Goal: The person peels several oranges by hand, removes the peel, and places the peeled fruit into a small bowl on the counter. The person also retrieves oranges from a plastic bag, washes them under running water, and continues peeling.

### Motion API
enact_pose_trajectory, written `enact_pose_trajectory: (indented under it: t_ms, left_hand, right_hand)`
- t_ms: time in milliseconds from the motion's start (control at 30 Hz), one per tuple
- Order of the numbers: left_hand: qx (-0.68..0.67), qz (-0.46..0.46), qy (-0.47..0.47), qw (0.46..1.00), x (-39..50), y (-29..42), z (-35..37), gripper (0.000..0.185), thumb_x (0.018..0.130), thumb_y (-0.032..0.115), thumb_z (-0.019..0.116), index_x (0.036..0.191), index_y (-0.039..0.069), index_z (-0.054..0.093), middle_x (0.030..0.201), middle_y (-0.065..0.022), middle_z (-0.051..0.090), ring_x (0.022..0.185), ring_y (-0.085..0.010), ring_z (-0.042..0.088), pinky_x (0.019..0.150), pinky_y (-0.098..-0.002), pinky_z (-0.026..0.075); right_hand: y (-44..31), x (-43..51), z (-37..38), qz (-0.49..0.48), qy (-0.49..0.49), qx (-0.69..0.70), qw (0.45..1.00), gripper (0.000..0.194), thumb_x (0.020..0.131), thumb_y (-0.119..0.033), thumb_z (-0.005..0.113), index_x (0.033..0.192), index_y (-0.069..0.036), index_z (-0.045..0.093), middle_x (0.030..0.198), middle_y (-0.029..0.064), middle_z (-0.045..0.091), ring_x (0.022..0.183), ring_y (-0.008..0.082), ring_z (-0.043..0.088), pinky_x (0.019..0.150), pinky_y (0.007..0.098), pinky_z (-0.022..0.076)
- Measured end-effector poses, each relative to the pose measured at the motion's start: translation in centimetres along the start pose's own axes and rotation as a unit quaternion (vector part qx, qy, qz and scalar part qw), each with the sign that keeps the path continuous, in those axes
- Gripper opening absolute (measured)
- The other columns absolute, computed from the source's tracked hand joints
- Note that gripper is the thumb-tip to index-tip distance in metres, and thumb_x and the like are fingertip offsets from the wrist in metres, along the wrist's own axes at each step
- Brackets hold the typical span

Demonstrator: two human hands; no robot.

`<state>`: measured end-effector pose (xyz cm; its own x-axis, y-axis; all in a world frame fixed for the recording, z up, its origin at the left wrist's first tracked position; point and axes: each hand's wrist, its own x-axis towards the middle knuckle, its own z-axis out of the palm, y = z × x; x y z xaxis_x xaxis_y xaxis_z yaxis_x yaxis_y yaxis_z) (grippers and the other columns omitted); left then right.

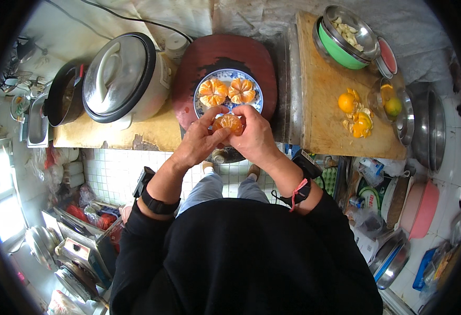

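Between the fingertips of both hands is a peeled mandarin orange (228, 123), just in front of a blue-and-white patterned plate (231, 73). My left hand (202, 138) grips the fruit from the left, thumb pressed along its near side. On the other side, my right hand (256, 136) holds it with bent fingers. Two peeled mandarins lie on the plate with their segments spread like flowers, a left one (213, 92) and a right one (241, 91). The plate rests on a worn dark-red board (222, 47).
Left of the board stands a large lidded rice cooker (114, 78), then a dark pan (67, 94). On the right wooden worktop (321, 134) are an unpeeled mandarin (347, 102), mandarin peels (361, 124), a steel bowl of garlic cloves (366, 29) over a green bowl (338, 51), and a glass bowl (377, 94).
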<state>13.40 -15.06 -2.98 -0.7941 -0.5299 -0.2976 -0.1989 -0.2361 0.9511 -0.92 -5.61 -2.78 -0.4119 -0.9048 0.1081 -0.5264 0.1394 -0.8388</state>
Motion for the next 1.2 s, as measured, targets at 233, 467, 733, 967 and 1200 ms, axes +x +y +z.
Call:
enact_pose_trajectory:
  t_ms: [233,467,733,967,1200]
  left_hand:
    - [0.047,-0.009,0.008,0.999,0.2,-0.2,-0.4,0.035,0.095,0.018,0.061,0.122,-0.003,0.051,0.097,-0.0122,0.064,0.079,-0.0147,0.065,0.062,-0.0264,0.056]
    - [-0.02,0.013,0.002,1.0,0.4,-1.0,-0.8,0.032,0.099,0.02,0.053,0.12,-0.004,0.051,0.099,-0.0125,0.063,0.076,-0.0151,0.065,0.06,-0.026,0.056]
    - [-0.134,0.015,0.053,0.989,0.3,-0.9,-0.4,0.037,0.101,0.024,0.051,0.128,-0.001,0.046,0.102,-0.0105,0.062,0.079,-0.0148,0.065,0.061,-0.0265,0.056]
    - [-0.07,-0.051,0.02,0.996,0.9,-0.3,-0.2,0.036,0.101,0.03,0.052,0.125,0.003,0.05,0.096,-0.0065,0.064,0.077,-0.0119,0.064,0.057,-0.0241,0.054]
    - [-0.172,-0.074,0.031,0.982,0.8,-0.9,0.1,0.035,0.101,0.032,0.05,0.119,0.002,0.055,0.088,-0.0055,0.064,0.07,-0.0118,0.063,0.054,-0.0241,0.053]
  right_hand:
    - [0.4,0.2,-0.2,-0.066,-0.047,0.01,0.997,0.037,0.075,-0.008,0.074,0.108,0.001,0.061,0.099,0.0171,0.067,0.089,0.0302,0.069,0.078,0.0339,0.0546]
    - [1.3,0.7,-0.5,0.065,-0.126,0.09,0.986,0.04,0.08,-0.006,0.067,0.118,0.002,0.063,0.102,0.015,0.071,0.089,0.0161,0.068,0.08,0.0275,0.0543]
    - [1.9,1.0,0.1,0.064,-0.077,0.095,0.99,0.038,0.081,-0.006,0.068,0.118,0.001,0.061,0.101,0.0151,0.071,0.087,0.0158,0.069,0.079,0.027,0.0544]
    - [1.2,0.8,0.0,0.0,-0.076,0.041,0.996,0.032,0.082,-0.006,0.069,0.113,0.0,0.063,0.092,0.0146,0.071,0.082,0.0152,0.07,0.073,0.0277,0.0557]
    - [1.3,0.5,-0.1,0.024,-0.091,0.083,0.992,0.033,0.083,-0.005,0.069,0.115,-0.001,0.065,0.092,0.0141,0.072,0.081,0.0111,0.069,0.072,0.0258,0.0556]
